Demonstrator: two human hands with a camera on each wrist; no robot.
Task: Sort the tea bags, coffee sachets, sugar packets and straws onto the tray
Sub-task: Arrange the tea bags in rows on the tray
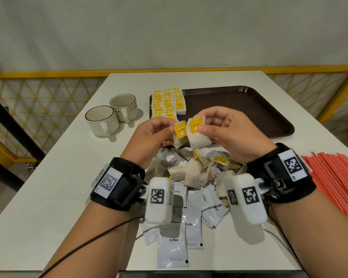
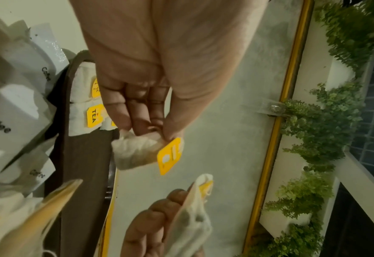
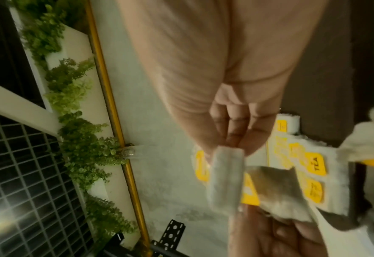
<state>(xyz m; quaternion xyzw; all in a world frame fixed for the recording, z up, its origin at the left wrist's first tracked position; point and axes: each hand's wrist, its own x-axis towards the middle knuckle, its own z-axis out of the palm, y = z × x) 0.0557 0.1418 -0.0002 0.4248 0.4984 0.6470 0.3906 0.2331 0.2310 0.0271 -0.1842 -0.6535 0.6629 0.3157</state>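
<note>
- Left hand pinched one tea bag.
- Right hand pinched another tea bag.
- Tray lay at one o'clock beyond them.

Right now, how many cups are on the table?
2. Both sit left of the brown tray: the nearer cup toward the table's left edge, the farther cup just behind it, touching or nearly so. None seems hidden.

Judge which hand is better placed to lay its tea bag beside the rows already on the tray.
Probably the left. The left hand pinches its tea bag nearest the tea bag rows at the tray's left end. The right hand's grip on its own bag sits further right.
</note>
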